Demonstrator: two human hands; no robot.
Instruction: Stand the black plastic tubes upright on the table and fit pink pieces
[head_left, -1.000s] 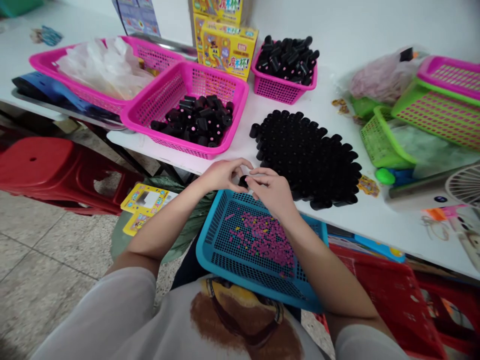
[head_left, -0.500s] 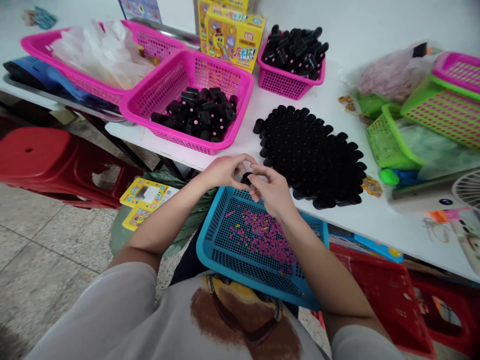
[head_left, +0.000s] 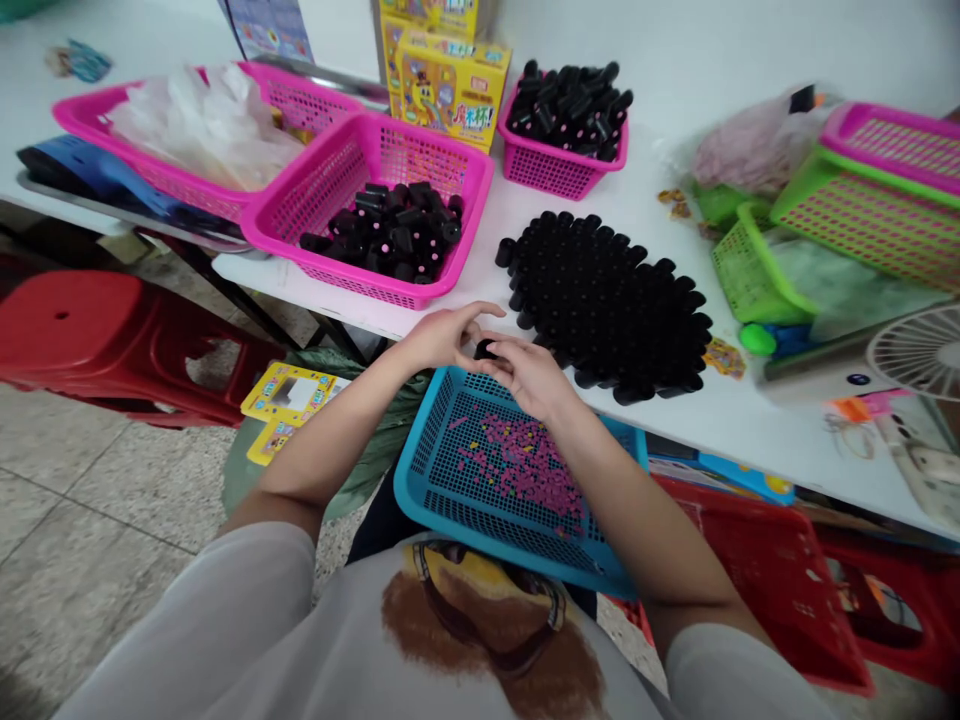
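Observation:
Between my two hands is a small black plastic cup (head_left: 484,349), held over the far rim of a blue basket (head_left: 420,500). My left hand (head_left: 442,338) grips its left side between thumb and fingers. From the right, the fingers of my right hand (head_left: 529,375) press at the cup's top and side; whether they pinch something tiny is hidden. Many small pink pieces (head_left: 525,465), with a few yellow ones, lie in the blue basket on my lap. Just beyond my right hand, black cups (head_left: 607,300) stand packed together on the white table (head_left: 795,430).
A pink basket (head_left: 262,215) of loose black cups with pink dots stands at the left; a smaller pink basket (head_left: 559,180) at the back is heaped with more. Yellow boxes (head_left: 450,85), green baskets (head_left: 742,270) and a fan (head_left: 919,350) surround the work area. Red stools (head_left: 82,320) are left.
Both hands stay together around the black cup, with my right fingers shifted slightly over it. The whole view has swung a little, so the table items appear further left.

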